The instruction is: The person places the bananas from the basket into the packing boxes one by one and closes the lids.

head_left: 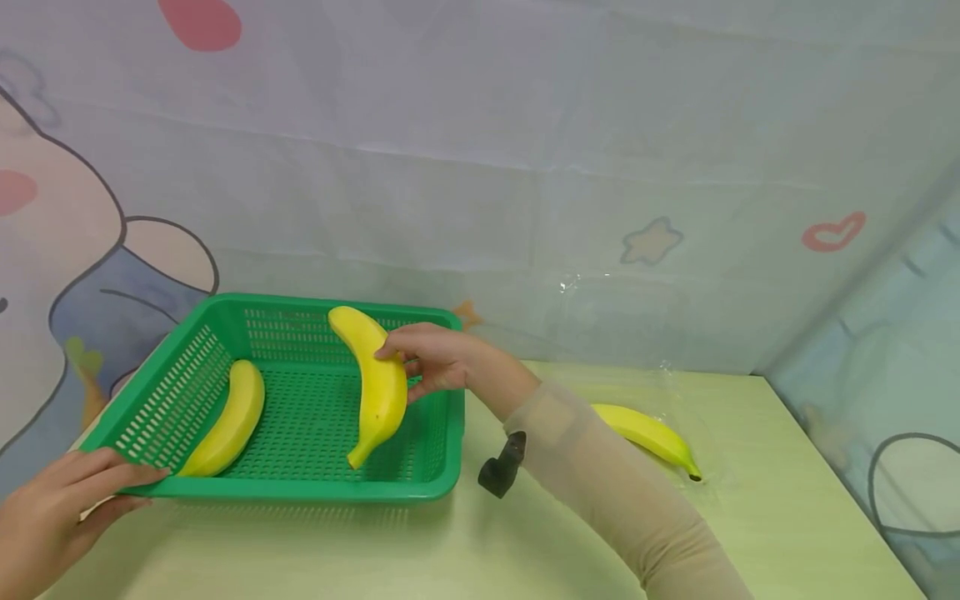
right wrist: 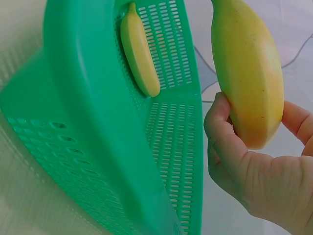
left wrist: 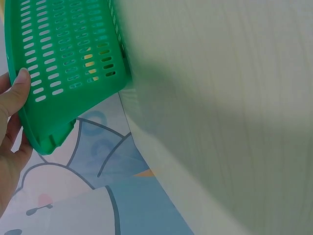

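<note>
Over the right half of the green basket (head_left: 300, 489), a held banana (head_left: 381, 383) slants with its stem end toward the near side. Right hand (head_left: 435, 358): grip pinching the fruit from its right side, both ends free. The skin looks smooth, so an off-centre pinch could let it swivel or slip; moved rightward too low, it would likely knock the right rim. Clearance: cannot tell.

Left hand (head_left: 56, 508): grip pinching the rim at the near left corner. An uneven pull there could skid or tip the basket, rolling the second banana (head_left: 228, 429) off its place along the left wall.

Right on the desk (head_left: 810, 483), a third banana (head_left: 648, 437) lies partly hidden by the sleeve (head_left: 607, 475); a careless forearm might nudge it.
</note>
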Demonstrator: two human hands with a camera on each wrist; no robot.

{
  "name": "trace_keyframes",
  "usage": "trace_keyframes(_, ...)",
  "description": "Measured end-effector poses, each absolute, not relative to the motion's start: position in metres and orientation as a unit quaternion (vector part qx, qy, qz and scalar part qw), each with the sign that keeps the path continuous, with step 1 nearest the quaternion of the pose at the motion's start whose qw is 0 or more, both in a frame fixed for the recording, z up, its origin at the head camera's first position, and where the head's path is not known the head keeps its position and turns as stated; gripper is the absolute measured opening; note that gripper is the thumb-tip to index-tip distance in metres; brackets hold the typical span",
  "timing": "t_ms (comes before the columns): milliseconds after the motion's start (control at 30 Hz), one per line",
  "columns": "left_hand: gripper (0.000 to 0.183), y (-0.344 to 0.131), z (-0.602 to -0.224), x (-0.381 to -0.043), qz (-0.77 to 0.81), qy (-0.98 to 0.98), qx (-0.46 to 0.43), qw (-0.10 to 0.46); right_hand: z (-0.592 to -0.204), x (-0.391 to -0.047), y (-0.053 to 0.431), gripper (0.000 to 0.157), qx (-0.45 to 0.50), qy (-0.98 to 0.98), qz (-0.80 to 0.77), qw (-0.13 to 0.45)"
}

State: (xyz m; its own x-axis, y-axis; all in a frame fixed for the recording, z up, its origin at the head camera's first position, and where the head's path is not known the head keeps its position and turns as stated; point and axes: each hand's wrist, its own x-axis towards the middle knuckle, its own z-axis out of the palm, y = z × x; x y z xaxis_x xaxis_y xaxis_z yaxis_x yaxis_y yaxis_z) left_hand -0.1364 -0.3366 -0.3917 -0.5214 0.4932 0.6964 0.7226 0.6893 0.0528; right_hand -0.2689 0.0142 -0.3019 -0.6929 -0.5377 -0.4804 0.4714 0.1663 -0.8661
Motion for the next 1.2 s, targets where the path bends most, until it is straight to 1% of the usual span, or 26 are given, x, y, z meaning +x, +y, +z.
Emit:
trace_keyframes(367, 0.061, -0.336, -0.391, -0.136, -0.175, -0.854, -0.353, 0.338, -0.304, -0.264, 0.018, 0.006, -0.031, 0.646, -0.652, 0.396)
trace_keyframes(900, 0.063, -0.335, -0.387, -0.137, -0.17, -0.86, -0.346, 0.334, -0.301, -0.259, 0.033, 0.014, -0.035, 0.635, -0.66, 0.399)
trace_keyframes(1100, 0.062, -0.337, -0.39, -0.138, -0.171, -0.854, -0.363, 0.33, -0.304, -0.257, 0.042, 0.024, -0.034, 0.64, -0.654, 0.403)
trace_keyframes(1200, 0.062, -0.338, -0.391, -0.138, -0.171, -0.855, -0.362, 0.33, -0.305, -0.257, 0.047, 0.026, -0.035, 0.635, -0.66, 0.401)
